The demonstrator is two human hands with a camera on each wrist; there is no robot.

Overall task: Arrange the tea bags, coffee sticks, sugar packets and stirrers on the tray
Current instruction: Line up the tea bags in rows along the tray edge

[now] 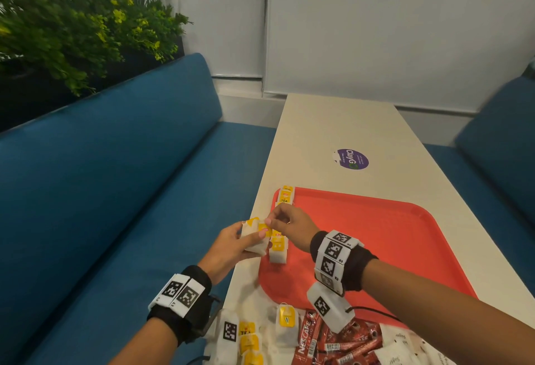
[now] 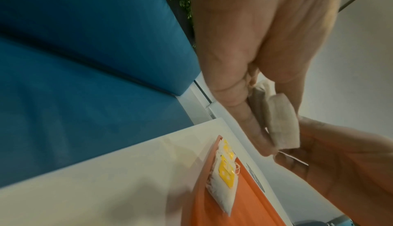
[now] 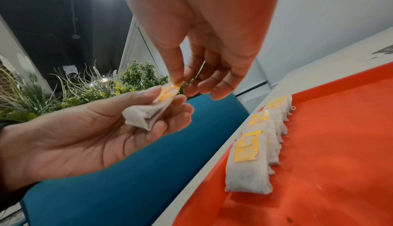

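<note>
Tea bags (image 1: 278, 244) with yellow tags, one reading "TEA", lie in a row along the left edge of a red tray (image 1: 390, 237) on a pale table (image 1: 341, 127). Just off that edge, over the table's rim, the left hand (image 1: 231, 246) cradles a white bag (image 1: 254, 238) between curled fingers and thumb, while the right hand (image 1: 289, 227) pinches the bag's yellow tag (image 3: 170, 91) between thumb and forefinger, its other fingers loosely bent. Near the table's front end lie more loose bags (image 1: 286, 325), red sticks (image 1: 311, 338) printed "NESCAFE" and white packets (image 1: 398, 344) marked "Sugar". Farther along the table sits a purple sticker (image 1: 352, 159) reading "Clay", its remaining letters too small to make out. Blue bench seats (image 1: 115, 176) flank the table, with green plants (image 1: 72, 26) behind.
</note>
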